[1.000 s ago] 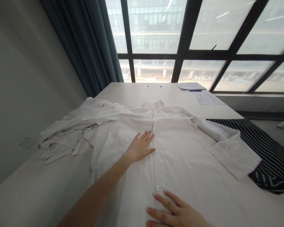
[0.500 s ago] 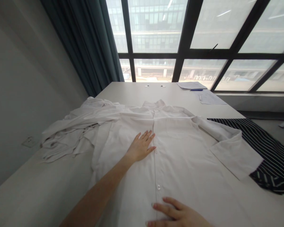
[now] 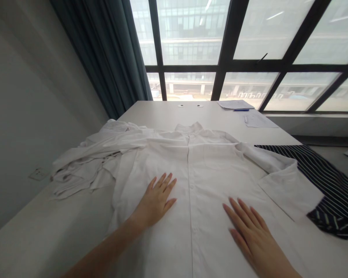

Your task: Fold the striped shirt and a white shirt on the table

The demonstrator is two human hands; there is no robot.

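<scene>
A white button-front shirt (image 3: 210, 175) lies spread out front side up, its collar (image 3: 189, 128) toward the window. My left hand (image 3: 155, 199) rests flat on the shirt, left of the button placket, fingers spread. Over the right half of the front is my right hand (image 3: 251, 233), fingers stretched out and slightly blurred; it holds nothing. The shirt's right-side sleeve (image 3: 292, 189) reaches out over a black-and-white striped cloth. Its lower hem runs out of the picture.
More crumpled white cloth (image 3: 81, 170) lies at the left table edge by the wall. Beyond the collar, the white table (image 3: 156, 112) bears papers (image 3: 234, 104) and a blue pen (image 3: 241, 110). The striped cloth (image 3: 330, 177) hangs at the right edge.
My left hand has moved left and nearer to me, off the placket. My right hand has moved forward and to the right. The shirt lies nearly the same.
</scene>
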